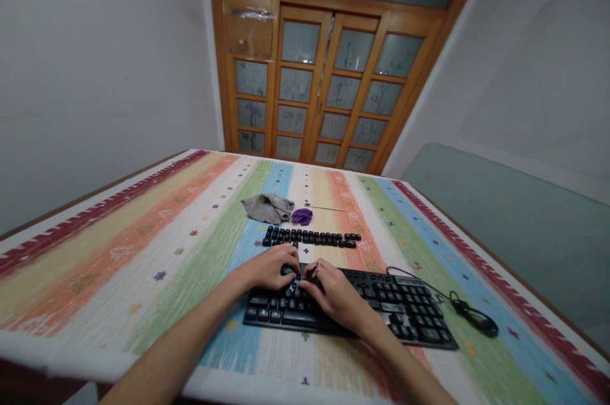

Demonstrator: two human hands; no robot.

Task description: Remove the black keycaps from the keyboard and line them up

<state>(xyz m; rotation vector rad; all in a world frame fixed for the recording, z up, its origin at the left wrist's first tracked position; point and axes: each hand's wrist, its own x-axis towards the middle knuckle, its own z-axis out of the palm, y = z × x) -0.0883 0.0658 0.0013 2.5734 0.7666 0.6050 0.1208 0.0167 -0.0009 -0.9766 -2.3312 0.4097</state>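
Observation:
A black keyboard lies near the front of the table, with some of its upper rows bare of keycaps. Over its upper left part, my left hand is closed, fingers curled and thumb against them. My right hand faces it from the other side, thumb and index finger bent toward the same spot. Whatever the fingertips pinch is hidden or too small to name. Loose black keycaps stand in two rows just behind the keyboard.
Behind the keycaps lie a grey cloth, a bunched purple cloth and a thin metal rod. A coiled black cable rests right of the keyboard. A striped tablecloth covers the table; wooden glazed doors stand beyond.

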